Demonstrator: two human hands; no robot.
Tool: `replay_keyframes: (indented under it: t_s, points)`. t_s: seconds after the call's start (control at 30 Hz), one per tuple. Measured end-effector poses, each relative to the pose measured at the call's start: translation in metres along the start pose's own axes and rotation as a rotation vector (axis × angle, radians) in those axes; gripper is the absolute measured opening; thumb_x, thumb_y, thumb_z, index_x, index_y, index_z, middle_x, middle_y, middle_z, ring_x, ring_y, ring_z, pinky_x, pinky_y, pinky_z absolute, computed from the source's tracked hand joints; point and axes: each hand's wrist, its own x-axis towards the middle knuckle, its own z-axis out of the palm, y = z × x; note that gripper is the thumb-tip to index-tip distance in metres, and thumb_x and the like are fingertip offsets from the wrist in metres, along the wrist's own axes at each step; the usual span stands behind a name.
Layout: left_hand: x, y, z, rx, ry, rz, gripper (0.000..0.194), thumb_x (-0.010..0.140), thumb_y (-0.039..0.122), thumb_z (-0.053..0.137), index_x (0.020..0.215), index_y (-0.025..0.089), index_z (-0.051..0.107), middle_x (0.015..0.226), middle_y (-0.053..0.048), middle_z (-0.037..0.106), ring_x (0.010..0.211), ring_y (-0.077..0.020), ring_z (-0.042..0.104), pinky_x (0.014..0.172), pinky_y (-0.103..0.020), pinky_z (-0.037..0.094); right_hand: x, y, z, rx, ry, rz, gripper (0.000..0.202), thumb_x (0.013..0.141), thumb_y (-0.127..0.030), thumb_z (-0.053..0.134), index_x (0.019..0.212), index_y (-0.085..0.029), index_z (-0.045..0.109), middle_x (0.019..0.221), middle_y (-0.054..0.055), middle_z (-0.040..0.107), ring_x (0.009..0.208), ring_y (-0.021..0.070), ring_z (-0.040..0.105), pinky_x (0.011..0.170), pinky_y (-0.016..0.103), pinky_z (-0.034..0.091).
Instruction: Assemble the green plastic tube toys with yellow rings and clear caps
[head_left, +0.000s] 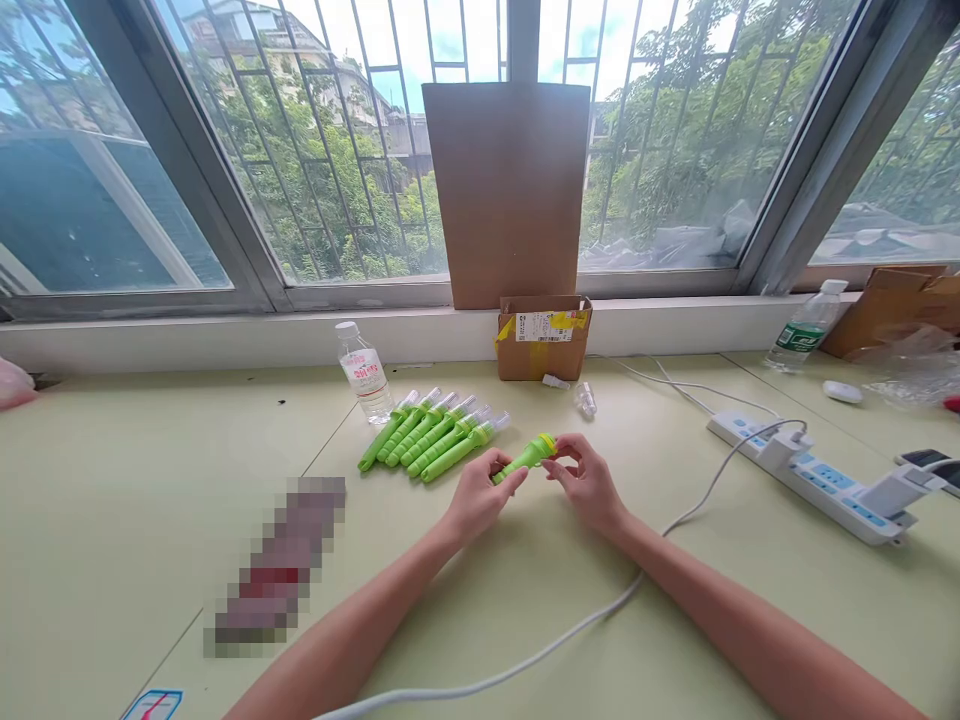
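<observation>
My left hand (484,490) is wrapped round the lower part of a green tube (531,455) with a yellowish rim, tilted up to the right. At that rim, the fingers of my right hand (586,480) are pinched together; what they hold, if anything, is too small to name. Several similar green tubes (427,437) with clear tips lie side by side to the left of my hands. Beyond my right hand, a small clear plastic piece (586,400) rests on the table, with a white piece (556,382) near it.
A small cardboard box (544,345) stands at the back, with a water bottle (365,375) left of it. At right are a power strip (817,480) and another bottle (806,328). A white cable (525,662) crosses the table (390,600) under my right forearm.
</observation>
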Motion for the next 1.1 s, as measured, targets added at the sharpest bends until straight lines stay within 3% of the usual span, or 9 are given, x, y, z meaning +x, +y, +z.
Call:
replay_keyframes:
  t_s: [0.37, 0.8, 1.0, 1.1]
  points:
    - [0.0010, 0.0066, -0.0016, -0.212, -0.151, -0.304, 0.041, 0.075, 0.058, 0.058, 0.082, 0.017, 0.052, 0.063, 0.003, 0.057, 0.037, -0.0046, 0.033, 0.035, -0.019, 0.021, 0.0007, -0.0010, -0.0004, -0.040, 0.000, -0.019, 0.028, 0.074, -0.034, 0.069, 0.092, -0.024, 0.050, 0.099, 0.005, 0.061, 0.083, 0.0177, 0.061, 0.059, 0.029, 0.058]
    - [0.0043, 0.0024, -0.0051, -0.329, -0.237, -0.372, 0.043, 0.074, 0.058, 0.058, 0.082, 0.016, 0.051, 0.065, 0.001, 0.059, 0.034, -0.0020, 0.029, 0.034, -0.019, 0.013, -0.0001, 0.0007, -0.0006, -0.055, 0.029, 0.003, 0.026, 0.074, -0.039, 0.069, 0.085, -0.022, 0.053, 0.097, 0.006, 0.065, 0.081, 0.0193, 0.063, 0.064, 0.034, 0.058]
    - [0.0042, 0.0010, -0.0041, -0.279, -0.255, -0.316, 0.040, 0.077, 0.056, 0.057, 0.087, 0.018, 0.050, 0.065, 0.003, 0.058, 0.035, -0.0029, 0.030, 0.035, -0.019, 0.016, 0.0002, -0.0014, -0.0010, -0.079, 0.066, -0.020, 0.022, 0.076, -0.038, 0.067, 0.083, -0.021, 0.055, 0.099, 0.006, 0.066, 0.082, 0.0185, 0.064, 0.067, 0.034, 0.058]
    - [0.0040, -0.0007, -0.0017, -0.144, -0.181, -0.233, 0.041, 0.078, 0.057, 0.053, 0.091, 0.018, 0.051, 0.066, 0.003, 0.058, 0.038, -0.0050, 0.034, 0.038, -0.020, 0.024, 0.0001, -0.0042, -0.0007, -0.100, 0.103, -0.052, 0.021, 0.076, -0.038, 0.066, 0.082, -0.021, 0.056, 0.100, 0.007, 0.066, 0.085, 0.0195, 0.065, 0.068, 0.035, 0.058]
